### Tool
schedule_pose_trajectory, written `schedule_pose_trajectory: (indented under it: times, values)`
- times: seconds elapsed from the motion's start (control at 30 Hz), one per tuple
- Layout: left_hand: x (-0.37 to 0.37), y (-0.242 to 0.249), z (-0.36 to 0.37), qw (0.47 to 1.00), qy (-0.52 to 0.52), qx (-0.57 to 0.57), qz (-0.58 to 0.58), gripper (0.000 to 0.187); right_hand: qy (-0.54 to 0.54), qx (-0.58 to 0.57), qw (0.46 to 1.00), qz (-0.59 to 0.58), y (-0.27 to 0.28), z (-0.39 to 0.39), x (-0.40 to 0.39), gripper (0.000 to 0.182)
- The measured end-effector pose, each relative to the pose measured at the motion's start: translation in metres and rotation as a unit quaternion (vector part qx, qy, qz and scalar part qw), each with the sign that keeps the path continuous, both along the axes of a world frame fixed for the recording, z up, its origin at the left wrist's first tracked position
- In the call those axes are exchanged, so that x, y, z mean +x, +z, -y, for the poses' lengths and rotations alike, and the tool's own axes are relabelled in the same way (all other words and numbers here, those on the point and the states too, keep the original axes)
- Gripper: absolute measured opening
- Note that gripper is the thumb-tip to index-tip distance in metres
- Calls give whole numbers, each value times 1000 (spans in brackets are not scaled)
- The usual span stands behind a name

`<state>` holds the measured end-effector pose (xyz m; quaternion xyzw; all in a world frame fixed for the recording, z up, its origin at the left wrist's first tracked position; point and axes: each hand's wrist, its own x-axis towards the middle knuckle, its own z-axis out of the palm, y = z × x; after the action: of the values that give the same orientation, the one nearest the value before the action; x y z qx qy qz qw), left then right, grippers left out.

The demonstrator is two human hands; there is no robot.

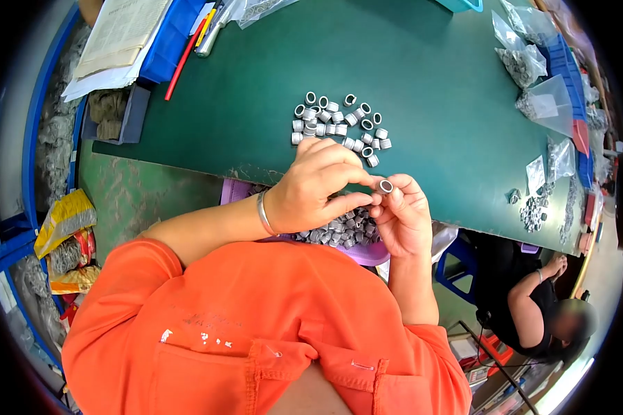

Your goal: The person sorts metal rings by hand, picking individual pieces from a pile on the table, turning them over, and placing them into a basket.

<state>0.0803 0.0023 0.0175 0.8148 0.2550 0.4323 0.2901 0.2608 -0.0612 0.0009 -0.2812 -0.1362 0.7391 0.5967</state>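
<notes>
A short grey metal ring (385, 186) is pinched in the fingertips of my right hand (405, 220), its round opening facing up. From the left, my left hand (320, 183) reaches over, and its thumb and index fingertips touch the ring's near side. Beyond my left hand, a loose group of similar metal rings (331, 129) lies on the green table (256, 90), some upright and others on their sides. Below both hands a purple basin (372, 254) holds many more of these rings, partly hidden by my left forearm.
At the table's back left are a blue tray (160, 59) with papers, a red pencil (181, 68) and pens. Plastic bags of small parts (522, 63) lie along the right side, near small metal pieces (531, 214). Another person (526, 304) sits at lower right.
</notes>
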Motion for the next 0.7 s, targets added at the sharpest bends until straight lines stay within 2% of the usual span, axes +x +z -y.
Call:
schedule_pose_trajectory:
  times: [0.07, 0.27, 0.33, 0.37, 0.4, 0.43, 0.47, 0.53, 0.6, 0.67, 0.7]
  values:
    - [1, -4, 2, 1000, -2, -16, -1, 23, -9, 13, 1000, -5, 0, 2, -1, 13]
    - [0, -5, 5, 999, -9, -41, -2, 21, -51, 34, 995, 84, 3, 9, -13, 20]
    - [0, -5, 6, 999, -15, -44, -5, 21, -99, 59, 966, 232, 10, 10, -16, 24]
    - [0, -6, 8, 996, -28, -81, -1, 19, -119, 66, 947, 291, 16, 12, -20, 22]
    - [0, -6, 10, 992, -41, -117, 4, 18, -119, 66, 947, 291, 14, 12, -21, 22]
    - [0, -7, 11, 992, -41, -117, 3, 18, -126, 169, 886, 412, 11, 13, -22, 20]
    - [0, -8, 11, 991, -40, -127, 18, 17, -130, 268, 800, 521, 9, 13, -23, 19]
    - [-2, -9, 11, 989, -39, -137, 33, 16, -136, 254, 814, 504, 8, 10, -20, 19]
    - [-7, -9, 10, 991, -81, -103, 7, 14, -151, 282, 684, 656, 6, -4, -9, 21]
    - [-10, -3, 9, 992, -87, -84, -25, 14, -137, 195, 629, 740, 5, -14, -13, 19]
    - [-10, -1, 8, 992, -93, -62, -56, 15, -124, 198, 602, 764, 2, -19, -13, 19]
